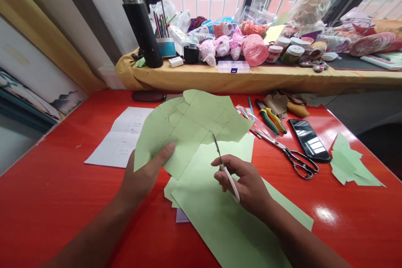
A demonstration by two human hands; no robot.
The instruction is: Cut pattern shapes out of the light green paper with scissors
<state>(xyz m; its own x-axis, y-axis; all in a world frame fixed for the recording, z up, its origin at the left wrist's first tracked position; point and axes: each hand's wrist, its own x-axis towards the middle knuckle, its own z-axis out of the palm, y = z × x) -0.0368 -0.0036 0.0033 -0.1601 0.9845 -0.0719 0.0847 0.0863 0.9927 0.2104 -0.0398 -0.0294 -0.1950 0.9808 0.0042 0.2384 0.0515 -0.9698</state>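
My left hand (146, 171) pinches the lower left part of a cut piece of green paper (191, 121), thumb on top and fingers hidden beneath. Pencil lines and curves mark the paper, which is held up over the table. In my right hand (241, 180) is a small pair of scissors (230, 181) with white handles. Their blades point up and away from me, with the tip at the paper's lower edge by a drawn line. Under both hands lies a larger green sheet (226, 217), with a smaller green piece and a purple corner showing at its left.
On the red table (63, 201) lie a white printed sheet (109, 146), large black-handled scissors (292, 155), pliers (272, 118), a phone (309, 140) and green scraps (350, 161). A black thermos (141, 29) and many craft supplies crowd the windowsill (194, 78) behind.
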